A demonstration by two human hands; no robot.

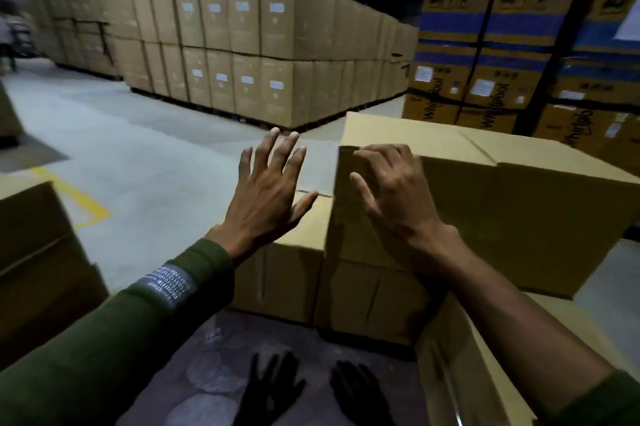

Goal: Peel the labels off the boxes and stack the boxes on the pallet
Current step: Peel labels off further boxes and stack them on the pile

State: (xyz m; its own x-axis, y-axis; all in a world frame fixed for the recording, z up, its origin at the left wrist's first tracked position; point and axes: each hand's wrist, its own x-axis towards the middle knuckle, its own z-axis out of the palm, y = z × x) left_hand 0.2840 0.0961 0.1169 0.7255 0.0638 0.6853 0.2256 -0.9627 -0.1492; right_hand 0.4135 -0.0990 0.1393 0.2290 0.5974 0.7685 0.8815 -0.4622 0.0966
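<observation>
A large plain cardboard box (pixel 519 214) sits on top of lower boxes (pixel 287 283) in front of me. My right hand (pixel 391 190) rests on its near left corner, fingertips touching the top edge and the side face. My left hand (pixel 270 183) hovers to the left of that corner with fingers spread and straight, holding nothing. A peeled white label is stuck on my left sleeve (pixel 166 282). The dark board of the pallet (pixel 221 356) lies below, with the shadows of both hands on it. No label shows on the box faces I can see.
Another cardboard box (pixel 38 252) stands at the left, and an open box edge (pixel 460 356) at the lower right. Tall stacks of labelled boxes (pixel 242 44) fill the background; printed appliance cartons (pixel 519 44) rise at the right. Grey concrete floor with a yellow line (pixel 79 197) lies between.
</observation>
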